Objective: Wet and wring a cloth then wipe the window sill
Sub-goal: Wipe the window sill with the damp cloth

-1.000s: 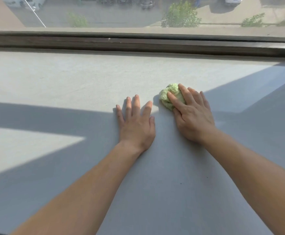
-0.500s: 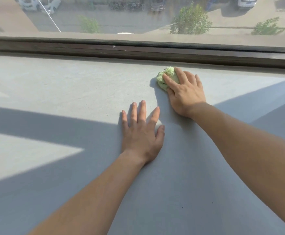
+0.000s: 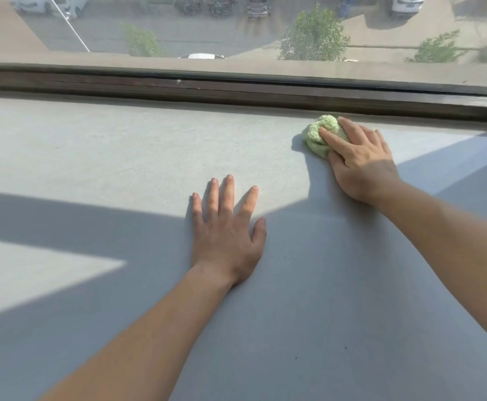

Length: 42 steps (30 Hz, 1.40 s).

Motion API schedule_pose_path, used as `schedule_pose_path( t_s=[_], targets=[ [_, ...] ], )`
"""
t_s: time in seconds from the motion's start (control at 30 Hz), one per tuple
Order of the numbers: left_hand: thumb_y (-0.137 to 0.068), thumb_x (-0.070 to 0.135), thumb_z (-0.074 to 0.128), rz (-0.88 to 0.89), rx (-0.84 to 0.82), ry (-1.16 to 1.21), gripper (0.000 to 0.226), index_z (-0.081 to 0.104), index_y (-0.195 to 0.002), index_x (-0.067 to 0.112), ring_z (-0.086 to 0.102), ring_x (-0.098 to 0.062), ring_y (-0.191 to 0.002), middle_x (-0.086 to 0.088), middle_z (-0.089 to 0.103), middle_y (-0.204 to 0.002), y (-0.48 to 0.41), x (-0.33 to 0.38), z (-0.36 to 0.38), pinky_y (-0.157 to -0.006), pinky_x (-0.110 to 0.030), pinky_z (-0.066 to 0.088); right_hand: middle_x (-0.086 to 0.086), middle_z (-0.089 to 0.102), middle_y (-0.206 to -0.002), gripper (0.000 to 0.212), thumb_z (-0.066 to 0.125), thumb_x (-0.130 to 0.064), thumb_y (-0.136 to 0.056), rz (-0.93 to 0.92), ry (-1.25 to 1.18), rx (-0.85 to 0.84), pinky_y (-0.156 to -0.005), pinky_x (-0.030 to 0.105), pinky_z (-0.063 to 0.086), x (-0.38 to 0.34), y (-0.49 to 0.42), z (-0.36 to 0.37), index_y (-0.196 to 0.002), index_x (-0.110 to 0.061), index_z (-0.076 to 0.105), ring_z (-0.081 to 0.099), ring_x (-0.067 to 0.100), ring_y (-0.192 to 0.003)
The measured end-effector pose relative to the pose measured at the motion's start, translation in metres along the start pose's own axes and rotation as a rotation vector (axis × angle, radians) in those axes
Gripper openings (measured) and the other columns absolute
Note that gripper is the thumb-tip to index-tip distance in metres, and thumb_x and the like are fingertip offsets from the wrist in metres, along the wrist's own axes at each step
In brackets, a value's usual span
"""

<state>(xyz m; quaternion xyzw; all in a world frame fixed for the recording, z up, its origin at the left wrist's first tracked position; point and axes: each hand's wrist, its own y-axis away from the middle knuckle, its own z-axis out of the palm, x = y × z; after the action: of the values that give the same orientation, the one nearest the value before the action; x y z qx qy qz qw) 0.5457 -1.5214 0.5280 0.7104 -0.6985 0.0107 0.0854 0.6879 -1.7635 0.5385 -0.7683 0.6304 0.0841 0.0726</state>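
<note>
A bunched light-green cloth [image 3: 319,134] lies on the wide grey window sill [image 3: 120,157], close to the dark window frame. My right hand [image 3: 358,160] presses down on the cloth with straight fingers laid over it, covering its right part. My left hand [image 3: 227,230] rests flat on the sill nearer to me, fingers spread, holding nothing, about a hand's width left of and below the cloth.
The dark window frame [image 3: 236,88] runs along the sill's far edge, with glass [image 3: 236,27] above it looking down on a street, trees and parked cars. Sunlit patches and broad shadows cross the sill.
My right hand has pushed the cloth away from me to the window frame and then rightwards along it. My left hand stayed flat on the sill.
</note>
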Motion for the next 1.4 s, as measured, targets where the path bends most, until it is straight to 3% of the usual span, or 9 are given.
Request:
schedule_pose_path(
  t_s=[0.13,0.23,0.37,0.57,0.73,0.8,1.0,1.23,1.4],
  targets=[
    [-0.097,0.054,0.016,-0.002,-0.006,0.0,0.061,0.006,-0.155,0.039,-0.02,-0.027,-0.15,-0.007,-0.009,-0.166,0.004,-0.003,-0.004,-0.118,-0.057,-0.01,0.002,0.018,-0.162,0.048,0.031,-0.037,-0.1,0.286,0.014,0.035,-0.12,0.048,0.011,0.007,-0.002,-0.003,-0.148,-0.043,0.031,0.018,0.031,-0.145],
    [-0.097,0.054,0.017,0.002,-0.008,0.007,0.061,0.006,-0.155,0.039,-0.021,-0.027,-0.15,-0.007,-0.009,-0.166,0.004,-0.004,-0.008,-0.118,-0.057,-0.011,0.006,0.023,-0.161,0.05,0.028,-0.037,-0.098,0.131,0.048,0.063,-0.117,0.051,0.017,-0.017,0.027,-0.001,-0.148,-0.039,0.035,0.025,0.035,-0.141],
    [-0.097,0.055,0.016,0.0,-0.012,0.003,0.061,0.006,-0.155,0.039,-0.02,-0.027,-0.15,-0.006,-0.008,-0.166,0.004,-0.009,-0.014,-0.118,-0.057,-0.01,-0.005,0.016,-0.163,0.051,0.024,-0.041,-0.099,-0.059,0.036,-0.053,-0.122,0.045,0.005,-0.024,0.084,-0.005,-0.15,-0.044,0.029,0.013,0.025,-0.148],
    [-0.097,0.055,0.018,-0.003,-0.018,0.013,0.061,0.009,-0.155,0.039,-0.018,-0.026,-0.151,-0.006,-0.006,-0.167,0.001,-0.011,-0.019,-0.118,-0.057,-0.01,-0.001,0.016,-0.163,0.052,0.026,-0.038,-0.098,0.257,-0.022,0.004,-0.121,0.047,0.008,-0.028,0.104,-0.011,-0.149,-0.042,0.032,0.016,0.028,-0.146],
    [-0.096,0.057,0.019,0.011,-0.014,0.017,0.062,0.01,-0.155,0.039,-0.016,-0.027,-0.151,-0.007,-0.005,-0.167,-0.003,-0.011,-0.021,-0.118,-0.056,-0.011,-0.007,0.021,-0.162,0.052,0.034,-0.034,-0.097,-0.036,-0.02,-0.08,-0.121,0.043,0.002,-0.065,0.189,-0.006,-0.148,-0.046,0.034,0.015,0.022,-0.148],
    [-0.095,0.058,0.021,0.023,-0.02,0.023,0.064,0.011,-0.155,0.038,-0.015,-0.027,-0.151,-0.008,-0.004,-0.166,-0.004,-0.013,-0.022,-0.118,-0.056,-0.011,-0.008,0.021,-0.162,0.052,0.033,-0.034,-0.097,-0.052,-0.024,-0.099,-0.121,0.042,0.002,-0.054,0.2,-0.009,-0.147,-0.047,0.033,0.014,0.02,-0.148],
    [-0.093,0.058,0.016,0.065,-0.021,-0.008,0.068,0.009,-0.156,0.033,-0.012,-0.03,-0.151,-0.009,-0.004,-0.166,0.015,-0.011,-0.015,-0.119,-0.057,-0.008,-0.003,0.022,-0.161,0.052,0.033,-0.031,-0.097,0.28,-0.057,0.045,-0.121,0.046,0.005,-0.06,0.209,-0.002,-0.147,-0.043,0.037,0.018,0.026,-0.147],
    [-0.094,0.054,0.019,0.219,-0.01,0.02,0.068,0.014,-0.157,0.03,-0.007,-0.028,-0.153,-0.011,0.001,-0.166,0.087,0.002,-0.002,-0.12,-0.055,-0.007,-0.001,0.034,-0.157,0.049,0.038,-0.029,-0.096,-0.111,0.004,-0.038,-0.118,0.05,0.019,-0.072,0.303,0.002,-0.143,-0.039,0.046,0.031,0.028,-0.144],
    [-0.093,0.053,0.013,0.217,-0.042,-0.007,0.069,0.011,-0.157,0.03,-0.01,-0.028,-0.152,-0.01,-0.002,-0.166,0.1,0.004,0.001,-0.12,-0.055,-0.008,-0.001,0.028,-0.159,0.052,0.034,-0.032,-0.095,0.328,-0.052,0.043,-0.12,0.048,0.013,-0.063,0.321,-0.003,-0.147,-0.04,0.038,0.024,0.027,-0.145]
  ],
)
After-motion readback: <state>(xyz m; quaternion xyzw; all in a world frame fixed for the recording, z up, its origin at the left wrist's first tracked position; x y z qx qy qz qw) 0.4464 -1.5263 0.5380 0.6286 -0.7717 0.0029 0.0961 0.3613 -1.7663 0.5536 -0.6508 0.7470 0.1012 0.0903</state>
